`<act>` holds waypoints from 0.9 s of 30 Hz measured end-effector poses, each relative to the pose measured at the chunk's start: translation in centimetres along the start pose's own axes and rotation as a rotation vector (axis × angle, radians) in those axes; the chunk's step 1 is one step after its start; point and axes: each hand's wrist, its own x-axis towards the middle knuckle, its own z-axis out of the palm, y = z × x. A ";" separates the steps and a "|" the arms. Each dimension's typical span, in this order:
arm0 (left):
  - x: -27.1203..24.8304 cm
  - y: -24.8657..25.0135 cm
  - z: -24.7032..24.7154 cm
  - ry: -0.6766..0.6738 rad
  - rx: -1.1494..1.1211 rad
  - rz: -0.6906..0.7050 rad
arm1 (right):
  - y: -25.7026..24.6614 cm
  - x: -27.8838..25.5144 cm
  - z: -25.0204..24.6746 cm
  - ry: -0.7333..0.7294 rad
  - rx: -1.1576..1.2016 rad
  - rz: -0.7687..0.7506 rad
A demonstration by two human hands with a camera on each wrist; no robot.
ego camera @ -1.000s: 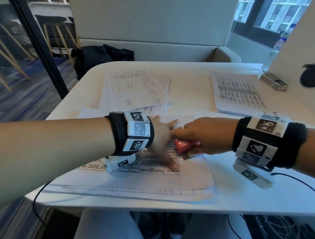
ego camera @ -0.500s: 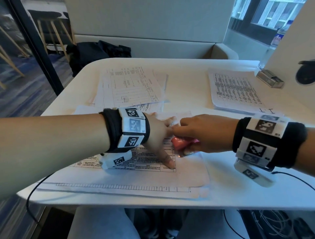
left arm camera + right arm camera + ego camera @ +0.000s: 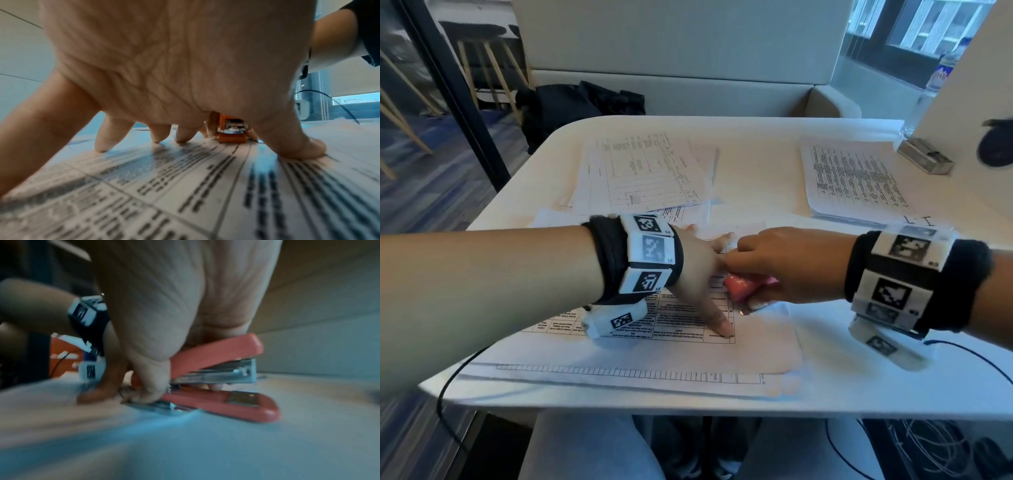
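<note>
A stack of printed forms (image 3: 619,356) lies at the near edge of the white table (image 3: 756,164). My left hand (image 3: 705,270) presses down on it with spread, straight fingers (image 3: 102,142); the thumb (image 3: 298,146) touches the sheet as well. My right hand (image 3: 784,267) grips a pink-red stapler (image 3: 739,286) (image 3: 222,382), which sits on the paper just right of the left hand. In the left wrist view the stapler's front (image 3: 232,129) shows between thumb and fingers. The stapler's mouth stands slightly apart in the right wrist view.
A second pile of forms (image 3: 640,171) lies at the back left and a printed stack (image 3: 856,178) at the back right. A small metal box (image 3: 924,161) and a water bottle (image 3: 935,85) stand by the right panel. A black bag (image 3: 571,109) rests on the bench behind. Cables (image 3: 979,356) trail off the right edge.
Both hands stay in nearly the same place on the paper; the view has shifted slightly. No clear change in the grip on the stapler.
</note>
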 end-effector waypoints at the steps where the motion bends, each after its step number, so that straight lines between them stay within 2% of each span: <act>1: 0.0 -0.1 0.0 -0.004 -0.017 0.005 | -0.2 -0.3 -0.1 0.098 -0.056 -0.064; 3: -0.3 -0.1 -0.2 0.010 -0.038 0.038 | -0.1 -0.5 0.2 0.236 -0.249 -0.202; 6: -0.6 0.3 -0.5 0.054 -0.027 0.046 | -0.2 -0.3 -0.2 0.313 -0.380 -0.345; 10: -0.6 0.4 -0.5 0.035 -0.017 0.050 | -0.7 -0.5 -0.5 0.353 -0.453 -0.418; 12: -0.4 0.2 -0.4 0.017 -0.024 0.057 | -0.9 -0.5 -0.6 0.290 -0.423 -0.403; 15: 0.0 -0.1 -0.1 0.011 -0.060 0.060 | -1.2 -0.5 -0.8 0.097 -0.186 -0.226; 17: 0.3 -0.2 0.2 -0.003 -0.090 0.019 | -1.4 -0.5 -0.7 -0.094 0.033 0.031; 19: 0.7 -0.1 0.4 0.000 -0.104 -0.013 | -1.8 -0.5 -0.6 -0.201 0.176 0.214; 24: 1.0 0.3 0.6 0.008 -0.074 -0.053 | -1.7 0.2 -0.8 -0.261 0.423 0.339; 27: 1.1 0.3 0.6 0.023 -0.049 -0.060 | -1.8 0.6 -0.8 -0.293 0.448 0.437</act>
